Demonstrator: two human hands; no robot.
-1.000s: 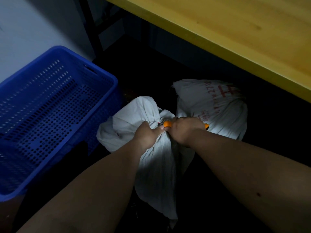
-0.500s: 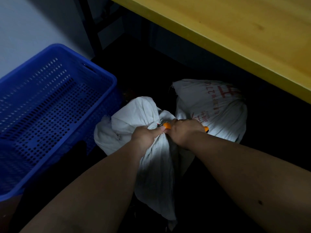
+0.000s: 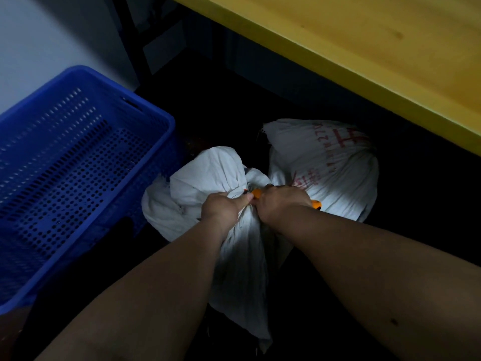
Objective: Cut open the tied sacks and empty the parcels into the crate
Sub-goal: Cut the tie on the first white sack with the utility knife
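Blue plastic, perforated and with nothing visible inside, the crate waits at the left on a dark floor, its near wall just beside the sack being worked on. At centre, the left hand is fisted round the gathered neck of that white sack, bunching the cloth tight just below the knot. Touching it on the other side, the right hand is wrapped round an orange-handled cutter — only the two orange ends show past the fist, and the blade is hidden against the cloth, so whether it has bitten into the tie cannot be told. A loose tail of the sack trails down between the forearms. Behind the right hand sits a second sack, printed in red, and apparently unopened, under the edge of a yellow table.

The step in hand looks to be the first cut: severing the tie on the near sack. No parcels are out, so the job appears barely begun. Next comes a controlled slice away from the left fist — then a lift and tip leftward over the crate's rim.
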